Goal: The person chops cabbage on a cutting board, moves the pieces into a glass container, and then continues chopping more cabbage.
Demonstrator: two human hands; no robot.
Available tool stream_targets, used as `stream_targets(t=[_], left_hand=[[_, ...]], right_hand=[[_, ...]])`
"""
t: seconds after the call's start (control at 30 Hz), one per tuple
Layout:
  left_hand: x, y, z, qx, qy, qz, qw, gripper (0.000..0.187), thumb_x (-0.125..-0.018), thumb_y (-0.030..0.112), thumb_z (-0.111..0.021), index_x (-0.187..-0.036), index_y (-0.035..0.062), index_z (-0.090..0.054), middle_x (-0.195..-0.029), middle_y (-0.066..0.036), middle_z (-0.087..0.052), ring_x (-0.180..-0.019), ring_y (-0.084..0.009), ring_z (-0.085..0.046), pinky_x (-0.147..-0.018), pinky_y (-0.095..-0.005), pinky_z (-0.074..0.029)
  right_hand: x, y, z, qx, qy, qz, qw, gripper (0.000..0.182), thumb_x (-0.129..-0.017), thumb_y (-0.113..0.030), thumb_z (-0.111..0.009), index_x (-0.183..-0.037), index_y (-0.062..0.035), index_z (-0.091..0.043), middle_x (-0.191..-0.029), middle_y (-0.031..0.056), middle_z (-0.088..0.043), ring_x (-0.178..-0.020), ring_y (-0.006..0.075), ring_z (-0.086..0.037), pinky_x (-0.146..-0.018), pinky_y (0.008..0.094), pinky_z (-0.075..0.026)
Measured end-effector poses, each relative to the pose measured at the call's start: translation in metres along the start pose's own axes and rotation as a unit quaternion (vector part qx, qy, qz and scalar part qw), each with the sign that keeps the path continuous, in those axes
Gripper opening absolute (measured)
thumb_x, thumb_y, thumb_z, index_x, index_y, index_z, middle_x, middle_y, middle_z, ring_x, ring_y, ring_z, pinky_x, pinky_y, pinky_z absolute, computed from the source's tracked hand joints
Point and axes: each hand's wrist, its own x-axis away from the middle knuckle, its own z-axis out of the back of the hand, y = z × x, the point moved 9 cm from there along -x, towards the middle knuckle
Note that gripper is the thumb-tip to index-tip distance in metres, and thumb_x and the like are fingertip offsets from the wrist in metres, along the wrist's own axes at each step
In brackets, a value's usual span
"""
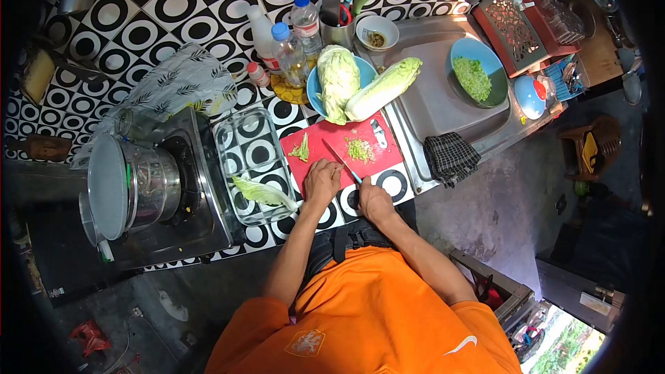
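My right hand [375,201] is closed around the handle of a knife [342,160], its blade slanting up and left over a red cutting board [315,140]. Beside the blade, my left hand [323,181] rests on the board with fingers bent together; what lies under them is hidden. Chopped greens [360,150] form a small pile right of the blade. Leafy scraps [300,148] lie at the board's left. Behind the board, a cabbage head [337,83] sits in a blue bowl [313,90], with a second cabbage [384,88] leaning across its right side.
A glass dish [254,131] with a cabbage leaf [267,194] stands left of the board. Further left is a stove with a pot [154,183]. Bottles [289,55] stand behind. Rightward, a sink [429,97] holds a bowl of greens [472,79]; a dark cloth [450,157] hangs over its edge.
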Motion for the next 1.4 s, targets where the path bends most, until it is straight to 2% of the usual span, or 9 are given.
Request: stream_targets(t=[0.27,0.57,0.77,0.87,1.07,1.27,1.4], left_hand=[[-0.003,-0.003,-0.004,0.01,-0.036,0.002,0.999,0.011,-0.079,0.011,-0.065,-0.088,0.0099,-0.07,-0.081,-0.009,-0.059,-0.083,-0.029,-0.058,-0.075,-0.0402,-0.048],[-0.004,-0.007,-0.006,0.01,-0.016,0.02,1.0,0.008,-0.079,0.013,-0.066,-0.084,0.0086,-0.068,-0.081,-0.009,-0.06,-0.082,-0.0291,-0.058,-0.074,-0.0411,-0.048],[-0.004,-0.005,-0.007,0.003,-0.026,-0.004,1.0,0.008,-0.079,0.014,-0.066,-0.085,0.0088,-0.068,-0.08,-0.009,-0.059,-0.082,-0.0296,-0.058,-0.075,-0.0412,-0.047],[-0.003,0.001,-0.004,0.002,-0.037,-0.02,0.999,0.008,-0.079,0.014,-0.066,-0.085,0.0085,-0.067,-0.079,-0.008,-0.058,-0.082,-0.0294,-0.058,-0.076,-0.0411,-0.047],[-0.005,-0.007,-0.004,0.026,-0.025,0.008,0.999,0.009,-0.076,0.015,-0.07,-0.081,0.0079,-0.068,-0.076,-0.009,-0.061,-0.076,-0.0288,-0.06,-0.076,-0.0391,-0.047],[-0.007,-0.016,-0.007,0.062,-0.018,0.045,0.997,0.01,-0.074,0.016,-0.072,-0.079,0.0081,-0.07,-0.075,-0.009,-0.063,-0.075,-0.0275,-0.061,-0.076,-0.0388,-0.047],[-0.003,-0.02,-0.009,0.027,-0.005,0.031,0.999,0.01,-0.074,0.017,-0.072,-0.08,0.0095,-0.071,-0.077,-0.008,-0.062,-0.078,-0.027,-0.061,-0.075,-0.0382,-0.048]], right_hand=[[-0.01,-0.011,0.013,0.009,0.005,0.016,1.0,0.019,-0.086,-0.007,-0.049,-0.101,0.006,-0.048,-0.083,0.0273,-0.066,-0.081,0.0416,-0.067,-0.071,0.0462,-0.055],[-0.001,-0.007,0.011,-0.003,-0.008,-0.001,1.0,0.02,-0.086,-0.006,-0.052,-0.101,0.0057,-0.047,-0.085,0.0275,-0.066,-0.083,0.0418,-0.066,-0.072,0.0464,-0.054],[-0.009,0.001,-0.004,-0.002,0.001,-0.028,1.0,0.019,-0.088,-0.008,-0.049,-0.101,0.0052,-0.046,-0.085,0.0284,-0.065,-0.083,0.042,-0.066,-0.072,0.0461,-0.054],[-0.014,-0.008,0.001,0.01,0.001,-0.001,1.0,0.021,-0.089,-0.009,-0.046,-0.104,0.0063,-0.046,-0.086,0.0293,-0.065,-0.084,0.0423,-0.066,-0.074,0.0466,-0.054],[-0.011,-0.018,0.019,0.0,-0.029,-0.004,1.0,0.026,-0.089,-0.009,-0.044,-0.109,0.0083,-0.047,-0.091,0.0296,-0.065,-0.087,0.0426,-0.065,-0.077,0.0469,-0.053],[-0.002,-0.011,0.015,-0.006,-0.038,-0.016,0.999,0.025,-0.085,-0.01,-0.056,-0.104,0.0057,-0.047,-0.091,0.0289,-0.065,-0.089,0.0419,-0.065,-0.077,0.0458,-0.053],[0.003,-0.005,0.002,-0.016,-0.009,-0.023,1.0,0.027,-0.083,-0.01,-0.059,-0.102,0.0045,-0.046,-0.088,0.028,-0.066,-0.086,0.0412,-0.066,-0.074,0.0454,-0.054]])
